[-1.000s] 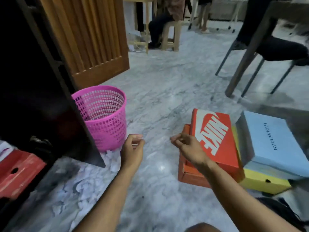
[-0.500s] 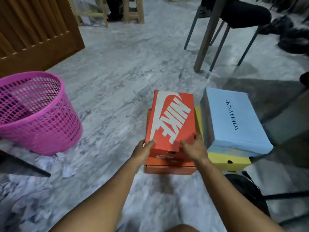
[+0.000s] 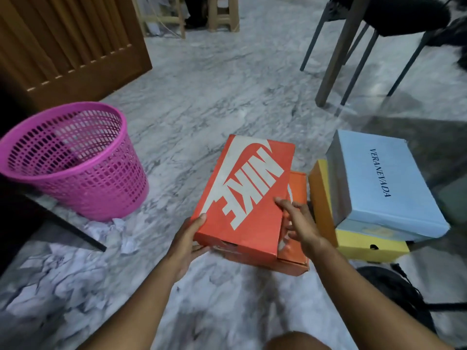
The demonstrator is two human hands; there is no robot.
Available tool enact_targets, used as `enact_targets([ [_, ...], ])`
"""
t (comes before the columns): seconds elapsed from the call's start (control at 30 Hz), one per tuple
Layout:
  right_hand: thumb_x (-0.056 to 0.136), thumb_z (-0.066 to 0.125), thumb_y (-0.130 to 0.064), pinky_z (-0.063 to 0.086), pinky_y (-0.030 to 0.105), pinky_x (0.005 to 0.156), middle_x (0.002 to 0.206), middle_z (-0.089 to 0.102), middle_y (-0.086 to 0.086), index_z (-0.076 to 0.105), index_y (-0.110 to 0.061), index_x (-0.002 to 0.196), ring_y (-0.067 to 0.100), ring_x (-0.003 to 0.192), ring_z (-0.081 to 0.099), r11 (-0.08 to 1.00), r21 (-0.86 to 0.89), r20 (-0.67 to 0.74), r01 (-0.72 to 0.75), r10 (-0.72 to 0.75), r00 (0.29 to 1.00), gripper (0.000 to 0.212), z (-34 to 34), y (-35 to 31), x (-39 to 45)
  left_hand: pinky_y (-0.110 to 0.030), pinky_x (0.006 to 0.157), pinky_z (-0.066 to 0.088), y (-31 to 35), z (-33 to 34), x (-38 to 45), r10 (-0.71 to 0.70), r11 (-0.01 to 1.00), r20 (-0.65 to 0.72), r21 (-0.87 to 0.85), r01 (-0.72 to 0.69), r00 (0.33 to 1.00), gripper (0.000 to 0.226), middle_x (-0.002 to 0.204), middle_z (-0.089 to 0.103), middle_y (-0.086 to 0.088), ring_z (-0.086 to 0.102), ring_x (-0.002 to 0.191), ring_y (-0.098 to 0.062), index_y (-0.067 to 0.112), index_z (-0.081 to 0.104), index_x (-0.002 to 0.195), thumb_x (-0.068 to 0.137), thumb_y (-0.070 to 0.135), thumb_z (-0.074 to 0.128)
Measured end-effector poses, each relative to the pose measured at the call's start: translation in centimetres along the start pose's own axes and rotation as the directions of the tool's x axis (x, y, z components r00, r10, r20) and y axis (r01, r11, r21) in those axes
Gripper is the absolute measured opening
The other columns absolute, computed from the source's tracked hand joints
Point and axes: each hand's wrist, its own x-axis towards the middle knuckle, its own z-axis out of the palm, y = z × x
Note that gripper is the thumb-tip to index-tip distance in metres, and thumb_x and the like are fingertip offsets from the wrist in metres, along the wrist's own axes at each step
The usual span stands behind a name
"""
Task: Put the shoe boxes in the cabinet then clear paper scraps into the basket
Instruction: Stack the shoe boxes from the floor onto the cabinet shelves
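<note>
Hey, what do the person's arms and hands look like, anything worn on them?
Both forearms are bare as far as the frame shows: no sleeves, watch or bracelets. The left hand and right hand wear no gloves, and no rings are visible.

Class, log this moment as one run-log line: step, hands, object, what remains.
step: lifting box | left hand and right hand: grip red Nike box | remaining: orange box, blue box, yellow box, paper scraps

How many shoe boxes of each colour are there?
Red box: 1
Orange box: 1
Yellow box: 1
Blue box: 1
Total: 4
</note>
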Motion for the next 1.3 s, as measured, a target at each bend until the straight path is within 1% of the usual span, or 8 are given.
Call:
enact_targets([
  [0.1,0.073,0.076,-0.072,0.053,0.053,0.096,0.13,0.066,0.003,0.037,-0.038,0.145,0.029,0.114,0.066,0.989,0.136,0.155,0.053,-0.074,0.985,0.089,1.8,-2.5,-0.6,-0.046,0.103,0.055,0.8,-3.4,-3.8,0.03,1.0,0.024,-0.01,-0.029,0.999,0.038,0.123,0.071,-0.003,0.068,0.115,-0.03,0.037,0.06,0.123,0.089,0.049,0.067],
  [0.3,0.073,0.079,-0.044,0.055,0.031,0.062,0.096,0.073,0.002,0.056,-0.028,0.136,0.018,0.075,0.07,0.948,0.279,0.282,0.15,-0.23,0.931,0.069,7.8,-6.8,-5.2,-0.055,0.104,0.053,1.2,-12.6,-10.6,0.073,0.997,0.124,0.019,-0.076,0.99,0.088,0.129,0.073,-0.004,0.071,0.117,-0.031,0.037,0.056,0.137,0.058,0.058,0.089],
  [0.4,0.063,0.081,-0.038,0.059,0.033,0.071,0.106,0.072,0.01,0.056,-0.013,0.139,0.022,0.079,0.073,0.943,0.288,0.411,0.169,-0.281,0.868,0.084,10.8,-8.4,-8.3,-0.041,0.08,0.061,3.1,-16.2,-14.0,0.179,0.984,0.056,-0.01,-0.178,0.982,0.09,0.111,0.078,0.003,0.075,0.091,-0.015,0.045,0.057,0.135,0.053,0.061,0.09],
  [0.47,0.061,0.08,-0.033,0.062,0.032,0.068,0.101,0.075,0.011,0.056,-0.005,0.137,0.022,0.077,0.075,0.944,0.269,0.509,0.189,-0.307,0.804,0.084,12.9,-9.5,-10.8,-0.032,0.066,0.06,5.1,-18.3,-16.2,0.259,0.964,-0.027,-0.057,-0.26,0.965,0.098,0.095,0.077,0.007,0.073,0.08,-0.011,0.043,0.058,0.133,0.044,0.066,0.092],
  [0.7,0.077,0.064,-0.012,0.064,0.033,0.071,0.11,0.076,0.015,0.055,-0.006,0.138,0.024,0.084,0.077,0.907,0.23,0.777,0.353,-0.39,0.494,0.062,22.5,-13.5,-22.5,-0.056,0.11,0.046,11.9,-26.7,-27.0,0.516,0.848,-0.222,-0.004,-0.53,0.827,0.086,0.138,0.067,0.006,0.06,0.132,-0.023,0.047,0.052,0.142,0.063,0.071,0.08],
  [0.87,0.087,0.063,-0.011,0.062,0.039,0.081,0.13,0.071,0.02,0.055,-0.016,0.143,0.035,0.105,0.074,0.87,0.244,0.895,0.429,-0.372,0.245,0.057,29.9,-15.3,-30.1,-0.049,0.106,0.052,13.1,-32.9,-35.8,0.54,0.825,-0.393,0.068,-0.562,0.745,0.064,0.118,0.078,-0.006,0.072,0.113,-0.029,0.017,0.07,0.125,0.073,0.054,0.073],
  [1.1,0.096,0.062,-0.045,0.042,0.056,0.115,0.144,0.063,0.013,0.056,-0.021,0.147,0.036,0.132,0.062,0.823,0.29,0.882,0.488,-0.428,0.197,0.057,36.9,-17.3,-35.4,-0.044,0.108,0.04,15.4,-38.9,-45.8,0.542,0.728,-0.702,0.12,-0.675,0.461,0.068,0.122,0.073,0.008,0.062,0.123,-0.018,0.035,0.07,0.12,0.065,0.073,0.063],
  [1.3,0.089,0.052,-0.071,0.045,0.056,0.111,0.134,0.07,0.01,0.053,-0.023,0.15,0.033,0.123,0.065,0.886,0.406,0.798,0.221,-0.462,0.387,0.078,39.7,-17.7,-37.8,-0.045,0.104,0.051,19.2,-42.3,-50.9,0.467,0.426,-0.88,0.132,-0.895,0.092,0.048,0.126,0.073,0.008,0.066,0.121,-0.017,0.045,0.071,0.111,0.071,0.07,0.072],
])
